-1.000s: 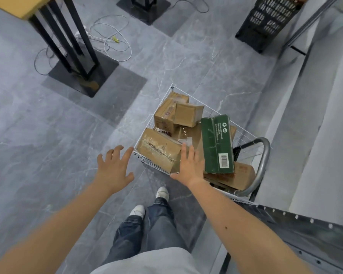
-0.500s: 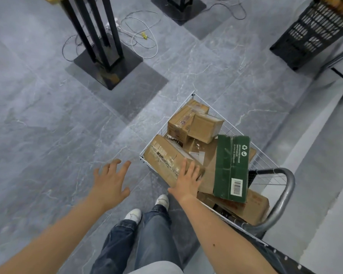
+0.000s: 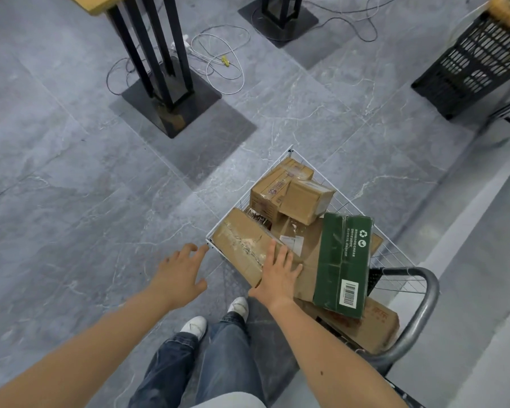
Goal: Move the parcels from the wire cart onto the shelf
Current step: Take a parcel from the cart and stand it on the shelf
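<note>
A white wire cart (image 3: pixel 392 257) with a grey handle (image 3: pixel 421 316) stands on the floor at the lower right, piled with several parcels. A long taped brown parcel (image 3: pixel 242 245) lies along its near-left side. My right hand (image 3: pixel 277 275) rests flat on that parcel's near end with straight fingers. My left hand (image 3: pixel 180 275) hovers open just left of the cart's corner, fingertips close to the wire rim. A green box (image 3: pixel 345 263) with a barcode lies on top to the right. Two smaller brown boxes (image 3: pixel 289 195) sit at the far end. The shelf is out of view.
A black table base (image 3: pixel 165 92) with loose white cables (image 3: pixel 221 60) stands on the grey floor ahead on the left. A second black base (image 3: pixel 280 13) is at the top. A black plastic crate (image 3: pixel 477 60) sits at the upper right. My feet (image 3: pixel 215 319) are beside the cart.
The view has tilted down and left, so the cart sits lower right. My left hand moved closer to the cart's corner. My right hand stayed on the long brown parcel.
</note>
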`<move>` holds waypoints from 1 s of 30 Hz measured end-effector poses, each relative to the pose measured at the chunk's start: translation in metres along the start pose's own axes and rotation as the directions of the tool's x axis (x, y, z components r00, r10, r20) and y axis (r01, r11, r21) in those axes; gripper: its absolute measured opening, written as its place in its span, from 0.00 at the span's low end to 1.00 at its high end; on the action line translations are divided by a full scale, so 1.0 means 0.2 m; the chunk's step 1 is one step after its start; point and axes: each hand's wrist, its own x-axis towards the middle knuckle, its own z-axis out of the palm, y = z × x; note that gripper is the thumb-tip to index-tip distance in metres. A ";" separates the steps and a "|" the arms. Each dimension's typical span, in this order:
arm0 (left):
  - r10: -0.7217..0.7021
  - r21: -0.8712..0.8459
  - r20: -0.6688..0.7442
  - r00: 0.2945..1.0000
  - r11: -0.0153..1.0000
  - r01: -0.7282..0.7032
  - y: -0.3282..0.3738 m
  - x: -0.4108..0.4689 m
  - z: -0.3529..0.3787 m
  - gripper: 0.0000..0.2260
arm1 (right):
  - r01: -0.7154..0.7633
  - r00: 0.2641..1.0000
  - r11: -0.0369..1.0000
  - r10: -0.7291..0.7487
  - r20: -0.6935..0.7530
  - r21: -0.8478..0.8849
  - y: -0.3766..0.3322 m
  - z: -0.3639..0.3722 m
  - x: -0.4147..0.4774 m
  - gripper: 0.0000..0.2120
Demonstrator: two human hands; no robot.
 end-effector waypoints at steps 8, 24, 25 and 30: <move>-0.201 -0.730 0.306 0.930 0.577 0.365 0.20 -0.01 -0.07 0.28 | 0.217 0.964 0.970 -0.194 -0.184 0.114 -0.07 -0.18 -0.14 0.63; 0.207 -0.890 0.448 0.870 0.015 0.455 0.43 -0.07 -0.51 0.27 | 0.170 0.426 0.930 -0.367 -0.827 -0.326 -0.17 -0.36 -0.43 0.45; 0.231 -0.902 0.428 0.874 0.047 0.430 0.43 -0.08 -0.54 0.29 | 0.144 0.435 0.941 -0.337 -0.835 -0.305 -0.18 -0.37 -0.45 0.44; 0.183 -0.967 0.232 0.955 0.151 0.205 0.37 -0.08 -0.60 0.27 | 0.198 0.493 0.944 0.137 -0.859 0.263 -0.36 -0.46 -0.63 0.40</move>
